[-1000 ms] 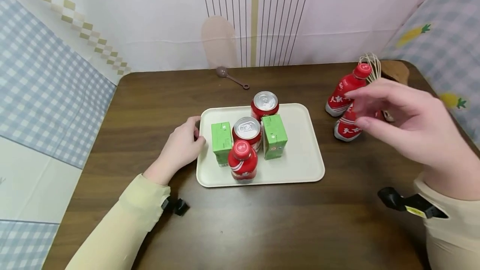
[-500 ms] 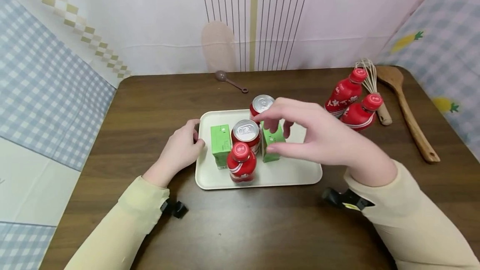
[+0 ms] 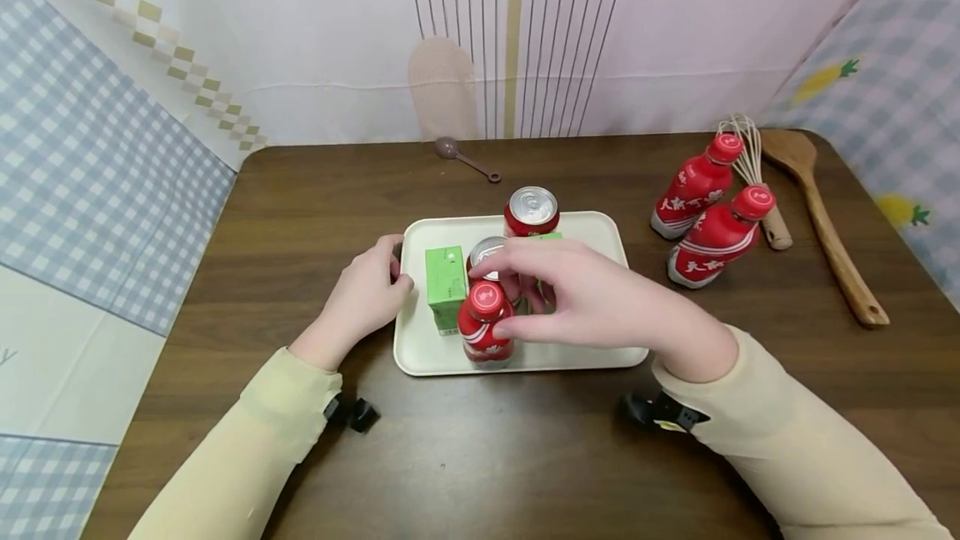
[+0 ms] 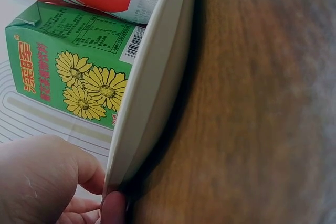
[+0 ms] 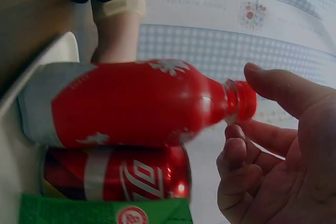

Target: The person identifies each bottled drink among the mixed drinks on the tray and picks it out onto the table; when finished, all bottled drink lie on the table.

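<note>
On the cream tray [image 3: 581, 357] stand a red bottle [image 3: 486, 332], two red cola cans, one a red can [image 3: 532, 211] at the back, and two green drink cartons, the left one a green carton [image 3: 447, 286]. My left hand [image 3: 366, 290] grips the tray's left rim, thumb and fingers on either side of it in the left wrist view. My right hand [image 3: 577, 290] hovers over the tray, hiding much of the right carton and middle can. In the right wrist view, its thumb and fingers lie loosely around the bottle's red cap [image 5: 247, 100], not closed on it.
Two more red bottles, including a front bottle [image 3: 712, 240], stand at the right. Beside them lie a whisk [image 3: 772, 223] and a wooden spoon [image 3: 832, 248]. A small brown measuring spoon [image 3: 468, 159] lies behind the tray, near a hanging cloth [image 3: 337, 48].
My right hand has moved left from the bottles at the right, across the tray to the red bottle at its front. The left hand has stayed on the tray's rim.
</note>
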Demonstrator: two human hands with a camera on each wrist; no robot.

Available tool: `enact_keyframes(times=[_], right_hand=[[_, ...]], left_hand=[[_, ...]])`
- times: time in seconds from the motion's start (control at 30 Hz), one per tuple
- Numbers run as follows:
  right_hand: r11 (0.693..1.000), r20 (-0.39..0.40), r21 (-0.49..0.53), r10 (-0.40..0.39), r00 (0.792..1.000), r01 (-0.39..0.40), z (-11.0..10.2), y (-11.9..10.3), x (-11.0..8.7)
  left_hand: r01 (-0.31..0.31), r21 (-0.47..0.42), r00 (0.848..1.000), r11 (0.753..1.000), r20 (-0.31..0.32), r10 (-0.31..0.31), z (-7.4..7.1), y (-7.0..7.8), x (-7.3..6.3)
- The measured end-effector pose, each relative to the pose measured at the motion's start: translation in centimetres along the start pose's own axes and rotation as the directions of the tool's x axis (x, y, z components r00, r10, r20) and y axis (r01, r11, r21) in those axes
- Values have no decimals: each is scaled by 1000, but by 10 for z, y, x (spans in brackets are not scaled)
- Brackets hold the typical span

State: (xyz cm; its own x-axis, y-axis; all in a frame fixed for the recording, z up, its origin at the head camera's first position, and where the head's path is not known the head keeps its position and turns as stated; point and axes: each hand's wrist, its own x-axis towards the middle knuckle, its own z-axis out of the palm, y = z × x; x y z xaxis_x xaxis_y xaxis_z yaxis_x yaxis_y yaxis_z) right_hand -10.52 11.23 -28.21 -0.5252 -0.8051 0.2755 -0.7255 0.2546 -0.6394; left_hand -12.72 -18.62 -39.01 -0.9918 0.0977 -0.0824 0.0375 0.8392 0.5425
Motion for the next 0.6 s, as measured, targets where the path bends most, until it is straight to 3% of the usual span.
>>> enact_keyframes(times=[0.23, 0.6], right_hand=[[996, 8, -8, 87, 996, -87, 12, -3, 2], [990, -73, -41, 133, 988, -137, 25, -5, 5]], left_hand=[[-5, 6, 1000, 1000, -1, 5, 1, 0, 1], [4, 2, 1000, 1000, 0, -4, 1, -2, 1]])
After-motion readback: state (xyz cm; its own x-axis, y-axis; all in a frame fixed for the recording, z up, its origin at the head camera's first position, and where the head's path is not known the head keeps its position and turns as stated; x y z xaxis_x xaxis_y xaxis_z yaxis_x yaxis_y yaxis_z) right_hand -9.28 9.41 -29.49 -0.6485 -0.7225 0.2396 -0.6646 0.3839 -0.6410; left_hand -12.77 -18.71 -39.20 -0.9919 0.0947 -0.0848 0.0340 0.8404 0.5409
